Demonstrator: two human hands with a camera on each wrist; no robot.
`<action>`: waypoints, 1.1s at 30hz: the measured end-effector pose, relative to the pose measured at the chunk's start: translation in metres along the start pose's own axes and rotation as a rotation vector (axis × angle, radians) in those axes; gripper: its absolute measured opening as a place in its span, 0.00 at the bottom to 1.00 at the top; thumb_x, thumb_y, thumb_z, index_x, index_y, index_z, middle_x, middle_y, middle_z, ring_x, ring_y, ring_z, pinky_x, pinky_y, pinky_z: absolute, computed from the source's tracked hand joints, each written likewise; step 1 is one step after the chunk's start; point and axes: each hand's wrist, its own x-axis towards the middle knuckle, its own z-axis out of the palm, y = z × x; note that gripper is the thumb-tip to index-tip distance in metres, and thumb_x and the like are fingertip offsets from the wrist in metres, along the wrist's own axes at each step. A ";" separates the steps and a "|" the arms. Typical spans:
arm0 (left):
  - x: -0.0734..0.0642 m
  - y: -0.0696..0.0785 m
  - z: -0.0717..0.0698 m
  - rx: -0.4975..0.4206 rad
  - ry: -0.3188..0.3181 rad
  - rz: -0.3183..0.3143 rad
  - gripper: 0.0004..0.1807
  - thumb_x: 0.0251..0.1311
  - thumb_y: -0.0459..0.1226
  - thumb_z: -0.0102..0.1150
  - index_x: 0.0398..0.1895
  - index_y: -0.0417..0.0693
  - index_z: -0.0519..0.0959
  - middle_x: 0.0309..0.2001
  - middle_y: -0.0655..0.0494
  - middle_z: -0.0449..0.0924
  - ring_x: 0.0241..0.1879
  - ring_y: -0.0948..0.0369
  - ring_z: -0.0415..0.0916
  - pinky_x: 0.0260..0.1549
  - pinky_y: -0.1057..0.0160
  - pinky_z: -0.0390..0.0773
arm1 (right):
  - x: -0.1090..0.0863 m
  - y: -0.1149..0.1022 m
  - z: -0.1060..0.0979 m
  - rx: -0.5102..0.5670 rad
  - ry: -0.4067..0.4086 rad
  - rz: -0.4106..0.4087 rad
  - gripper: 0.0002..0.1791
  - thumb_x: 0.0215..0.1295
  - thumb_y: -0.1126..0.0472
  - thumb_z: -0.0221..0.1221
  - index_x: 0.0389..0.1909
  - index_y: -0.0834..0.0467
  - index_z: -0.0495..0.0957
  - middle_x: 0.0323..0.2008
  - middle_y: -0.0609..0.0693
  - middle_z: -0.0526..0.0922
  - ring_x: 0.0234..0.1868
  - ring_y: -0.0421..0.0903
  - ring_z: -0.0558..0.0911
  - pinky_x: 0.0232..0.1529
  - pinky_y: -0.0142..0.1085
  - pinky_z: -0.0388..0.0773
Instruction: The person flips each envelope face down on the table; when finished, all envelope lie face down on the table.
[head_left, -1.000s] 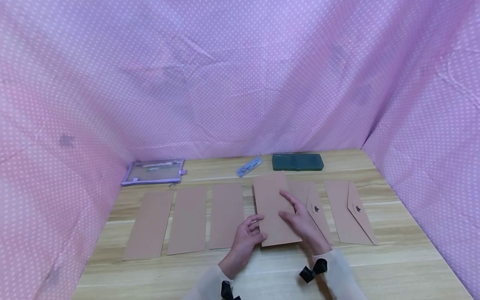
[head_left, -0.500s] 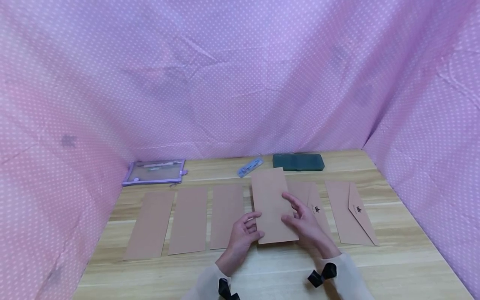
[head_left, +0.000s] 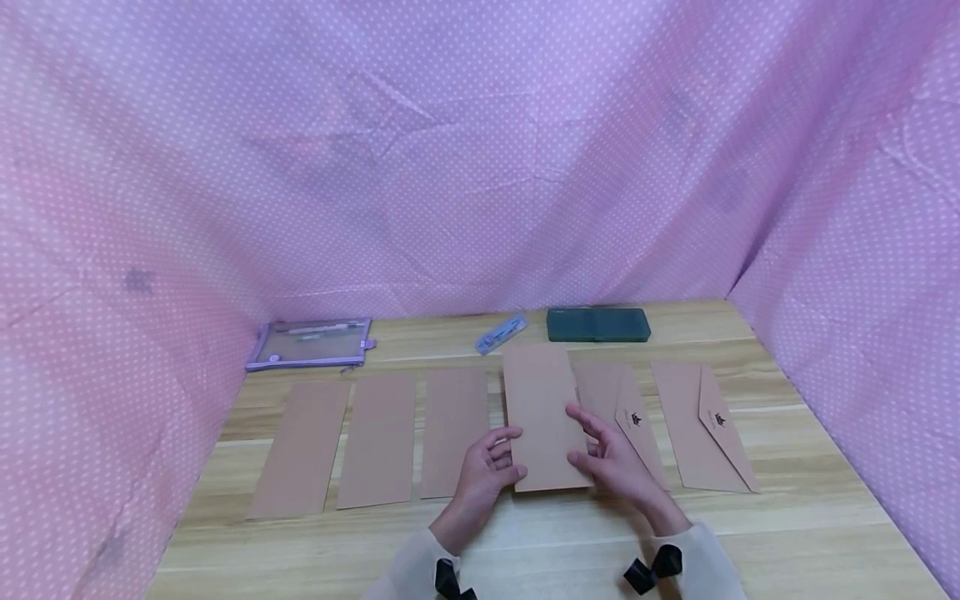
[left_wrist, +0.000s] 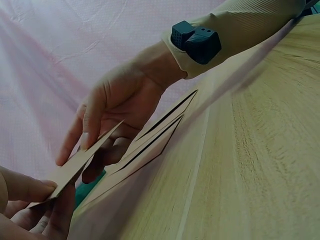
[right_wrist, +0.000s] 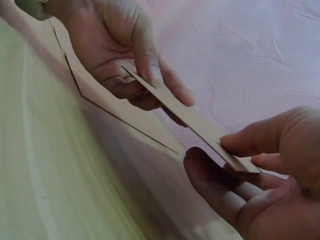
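A kraft paper envelope [head_left: 546, 400], plain side showing, is held tilted just above the table between both hands. My left hand [head_left: 486, 479] pinches its left edge near the lower corner, the thumb [left_wrist: 42, 189] on top and fingers beneath. On the opposite edge, my right hand [head_left: 618, 467] pinches it likewise; the right wrist view shows this hand's thumb [right_wrist: 240, 142] on the upper face and fingers underneath. Partly covered by the right hand, a second envelope [head_left: 600, 387] lies behind it on the table, its flap printed with a black crown.
Three plain-side-up envelopes [head_left: 382, 437] lie in a row at left. Another crown-printed envelope [head_left: 682, 433] is at right. Along the back are a purple-edged clear pouch [head_left: 300, 354] with pens, a small blue packaged item [head_left: 501, 333] and a dark green case [head_left: 597, 325].
The held envelope rises slightly, then comes lower and straighter. My right hand has slid down its right edge toward me, while my left hand has shifted only a little.
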 end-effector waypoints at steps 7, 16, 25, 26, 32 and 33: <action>0.000 0.001 0.000 -0.001 0.005 -0.013 0.31 0.51 0.17 0.60 0.61 0.32 0.72 0.51 0.40 0.85 0.35 0.66 0.80 0.37 0.70 0.81 | -0.001 0.000 0.001 0.002 0.032 0.092 0.40 0.65 0.70 0.60 0.77 0.60 0.55 0.75 0.68 0.56 0.17 0.34 0.65 0.15 0.25 0.64; 0.000 -0.001 -0.001 0.002 0.044 -0.072 0.27 0.55 0.23 0.57 0.62 0.33 0.72 0.54 0.44 0.82 0.37 0.64 0.77 0.38 0.68 0.80 | 0.002 0.004 0.003 -0.035 0.061 0.096 0.39 0.62 0.74 0.60 0.75 0.64 0.59 0.57 0.67 0.73 0.20 0.34 0.67 0.18 0.25 0.65; -0.005 0.002 0.001 -0.010 0.018 -0.066 0.28 0.64 0.29 0.52 0.68 0.31 0.65 0.70 0.32 0.66 0.50 0.60 0.75 0.43 0.65 0.78 | 0.006 0.007 0.005 -0.105 0.080 0.096 0.39 0.61 0.75 0.61 0.73 0.68 0.59 0.21 0.45 0.55 0.18 0.35 0.62 0.17 0.25 0.64; -0.006 0.003 0.001 -0.013 0.015 -0.066 0.28 0.65 0.30 0.51 0.68 0.32 0.64 0.72 0.31 0.63 0.54 0.59 0.73 0.45 0.65 0.77 | 0.006 0.007 0.005 -0.116 0.085 0.101 0.39 0.61 0.75 0.61 0.73 0.68 0.59 0.23 0.46 0.56 0.19 0.35 0.61 0.17 0.25 0.63; -0.009 0.006 0.002 -0.062 -0.016 -0.068 0.29 0.68 0.33 0.47 0.71 0.34 0.58 0.78 0.31 0.49 0.74 0.39 0.55 0.58 0.54 0.73 | 0.011 0.007 0.008 -0.258 0.146 0.117 0.38 0.59 0.73 0.63 0.72 0.65 0.64 0.53 0.63 0.76 0.21 0.36 0.64 0.20 0.28 0.65; -0.010 0.007 0.002 -0.069 -0.023 -0.069 0.30 0.68 0.34 0.46 0.71 0.34 0.57 0.78 0.31 0.46 0.76 0.37 0.51 0.61 0.50 0.71 | 0.011 0.007 0.008 -0.286 0.154 0.116 0.38 0.58 0.73 0.64 0.71 0.65 0.65 0.58 0.64 0.76 0.22 0.37 0.66 0.20 0.28 0.66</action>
